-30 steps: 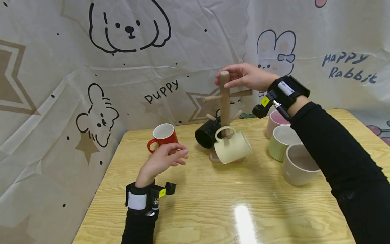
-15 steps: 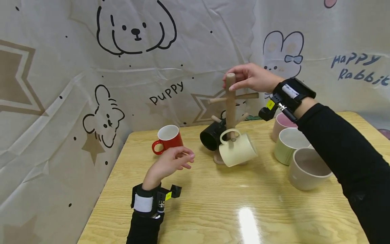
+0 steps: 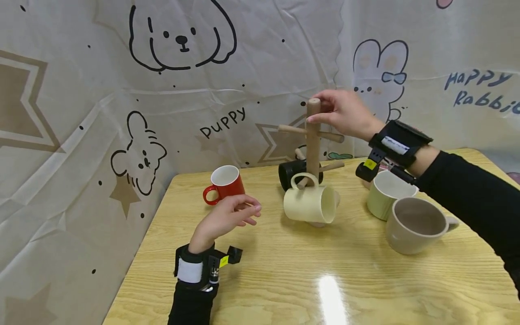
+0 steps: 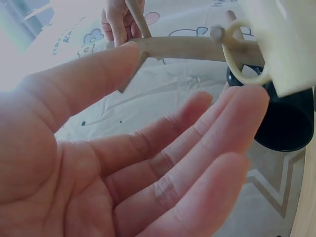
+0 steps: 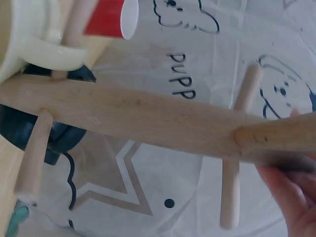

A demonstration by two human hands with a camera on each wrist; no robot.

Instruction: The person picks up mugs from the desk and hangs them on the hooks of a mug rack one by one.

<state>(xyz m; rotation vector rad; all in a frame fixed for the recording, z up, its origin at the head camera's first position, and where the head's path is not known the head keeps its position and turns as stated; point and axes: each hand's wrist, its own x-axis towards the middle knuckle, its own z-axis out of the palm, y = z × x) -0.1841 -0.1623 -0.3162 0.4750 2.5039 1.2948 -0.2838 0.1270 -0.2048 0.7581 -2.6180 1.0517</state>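
Note:
My right hand (image 3: 345, 113) pinches the top of a wooden mug tree (image 3: 313, 153) between thumb and fingers. From a lower peg at its front hangs a cream mug (image 3: 306, 205) by the handle, lying sideways with its mouth to the right. A black mug (image 3: 287, 175) hangs behind it, partly hidden by the post. My left hand (image 3: 227, 216) is held over the table, fingers relaxed and holding nothing, just in front of a red mug (image 3: 229, 180). In the left wrist view its palm (image 4: 74, 182) faces the mug tree, fingers apart.
At the right stand a pale green mug (image 3: 382, 203) and a beige mug (image 3: 410, 230), both upright. A pink mug is mostly hidden behind my right wrist. A printed cloth (image 3: 203, 90) hangs behind the wooden table (image 3: 284, 271).
The mug tree has turned under my right hand: its pegs point differently, the cream mug's mouth has swung rightward and the black mug has moved behind the post. My left hand keeps its pose.

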